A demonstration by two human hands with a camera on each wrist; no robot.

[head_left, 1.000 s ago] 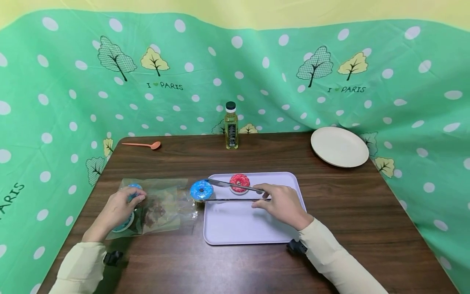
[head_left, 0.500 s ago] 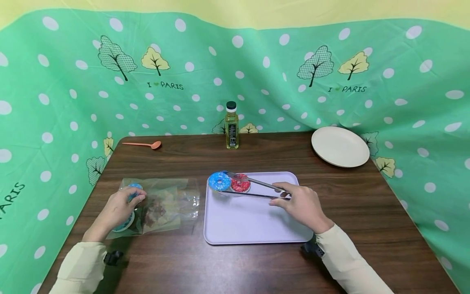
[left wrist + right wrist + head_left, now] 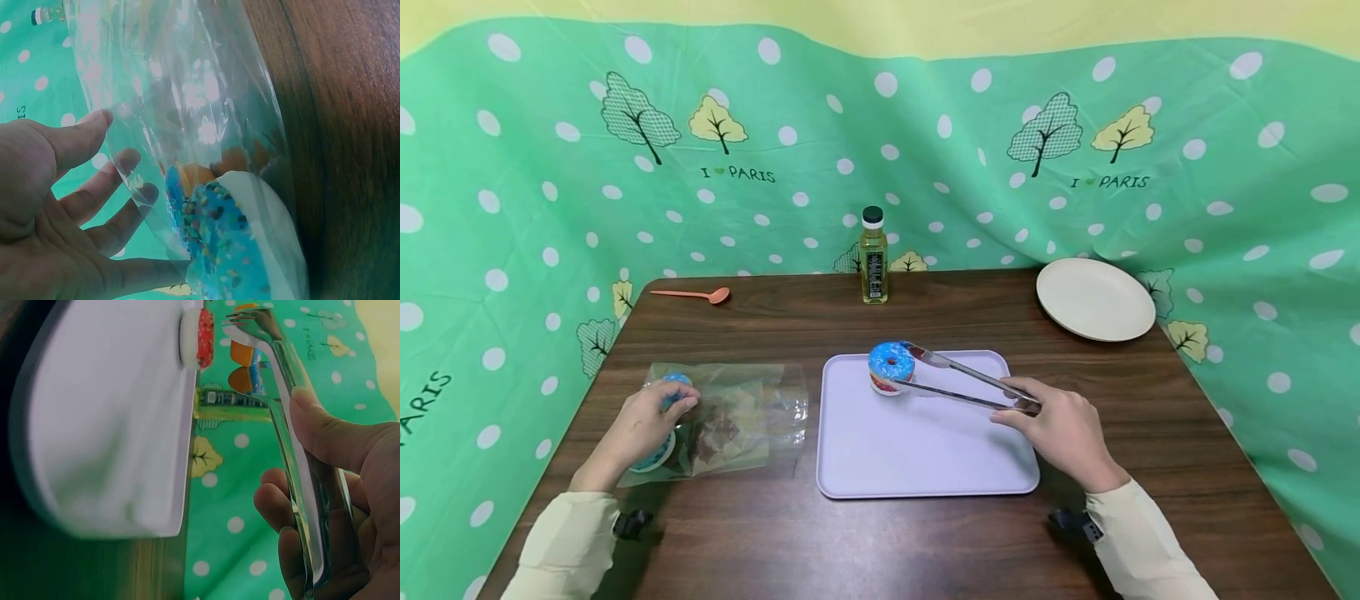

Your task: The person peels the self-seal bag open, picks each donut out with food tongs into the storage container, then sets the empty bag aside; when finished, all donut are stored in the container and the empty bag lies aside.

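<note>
My right hand (image 3: 1063, 429) grips metal tongs (image 3: 973, 383), whose ends hold a blue-iced donut (image 3: 891, 358). In the right wrist view, that blue donut (image 3: 242, 353) is lifted apart from the red-iced donut (image 3: 205, 339), which sits on the pale lilac tray (image 3: 925, 454). From the head view the blue one covers most of the red. My left hand (image 3: 643, 421) is at a clear plastic bag (image 3: 737, 417) on the left, fingers loosely extended and touching its edge. Inside the bag are blue sprinkled donuts (image 3: 228, 237); brownish contents are hard to make out.
An oil bottle (image 3: 874, 262) stands at the table's back edge. To its left lies an orange spoon (image 3: 700, 296); a white plate (image 3: 1096, 300) is at the back right. Behind hangs a green dotted curtain (image 3: 820, 117).
The right hand has carried the tongs and blue donut rightward, from between bag and tray to over the red donut. The left hand stays in place.
</note>
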